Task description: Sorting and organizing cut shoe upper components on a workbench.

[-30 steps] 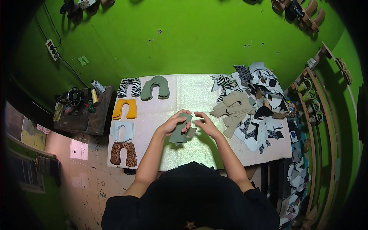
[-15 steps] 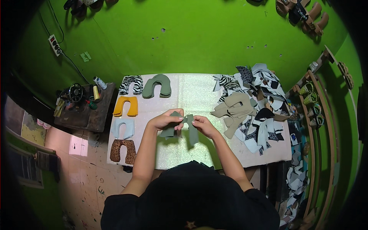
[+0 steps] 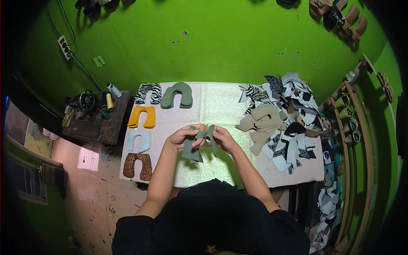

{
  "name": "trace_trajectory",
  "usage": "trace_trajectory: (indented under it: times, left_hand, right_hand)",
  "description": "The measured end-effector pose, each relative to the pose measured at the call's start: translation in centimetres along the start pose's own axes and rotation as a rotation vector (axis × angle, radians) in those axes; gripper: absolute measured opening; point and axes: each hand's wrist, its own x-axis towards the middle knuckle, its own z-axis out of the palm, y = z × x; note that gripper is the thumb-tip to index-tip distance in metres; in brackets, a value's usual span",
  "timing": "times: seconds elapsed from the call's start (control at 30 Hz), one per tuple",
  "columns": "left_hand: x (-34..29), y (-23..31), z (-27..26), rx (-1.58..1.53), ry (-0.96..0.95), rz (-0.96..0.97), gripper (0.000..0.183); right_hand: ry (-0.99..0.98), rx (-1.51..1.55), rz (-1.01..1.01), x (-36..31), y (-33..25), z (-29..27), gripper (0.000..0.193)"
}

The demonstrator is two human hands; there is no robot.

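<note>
Over the middle of the table, both hands hold an arch-shaped grey-green material piece (image 3: pixel 192 150). My left hand (image 3: pixel 183 136) is closed on its left leg, which hangs down below the fingers. My right hand (image 3: pixel 223 139) pinches the other leg, seen nearly edge-on. Whether the left hand holds one layer or several, I cannot tell. At the far left stands a stack of grey-green arches (image 3: pixel 177 94) of the same colour. Beside it runs a column of zebra-print arches (image 3: pixel 148 93), yellow arches (image 3: pixel 142 117), pale blue arches (image 3: pixel 138 141) and leopard-print arches (image 3: pixel 137 165).
Cut scraps (image 3: pixel 293 106) heap on the table's right side, with beige pieces (image 3: pixel 263 122) at the near-left edge. A sewing machine (image 3: pixel 87 100) with thread cones (image 3: pixel 113 90) stands left of the table (image 3: pixel 165 127). Sandals sit on a wooden rack (image 3: pixel 355 127) at right.
The held grey-green piece has turned and spread: its left leg hangs lower and its right leg now shows more edge-on. Both hands stay close together. The view has shifted slightly.
</note>
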Motion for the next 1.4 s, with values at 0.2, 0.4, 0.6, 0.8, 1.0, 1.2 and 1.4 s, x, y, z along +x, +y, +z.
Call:
trace_trajectory:
  times: [0.2,0.4,0.6,0.8,1.0,1.2,1.4]
  left_hand:
    - [-0.5,-0.4,-0.5,-0.199,-0.002,0.052,0.025]
    - [-1.5,-0.1,-1.1,-0.201,0.106,0.158,0.02]
    - [-3.4,0.3,-1.5,-0.088,0.427,0.115,0.018]
    - [-5.2,-2.9,-5.0,0.37,0.786,-0.216,0.023]
    - [-7.7,-7.3,-8.8,-0.529,0.846,-0.073,0.028]
    - [-9.4,-6.6,-13.0,-0.294,0.839,-0.259,0.03]
    - [-6.7,1.1,-18.3,0.241,1.001,-0.271,0.026]
  right_hand:
    - [-0.106,-0.002,-0.052,0.4,-0.1,-0.2,0.023]
    - [-0.045,-0.104,-0.026,0.1,-0.5,0.0,0.015]
    - [0.241,-0.286,-0.088,0.8,-1.1,0.0,0.016]
    - [0.401,-0.772,-0.191,3.4,1.5,-2.1,0.014]
    - [0.505,-0.351,0.426,4.8,5.7,-1.0,0.028]
    - [0.565,-0.388,0.419,8.5,7.9,-2.0,0.023]
    - [0.544,-0.782,0.137,17.0,6.6,-4.1,0.022]
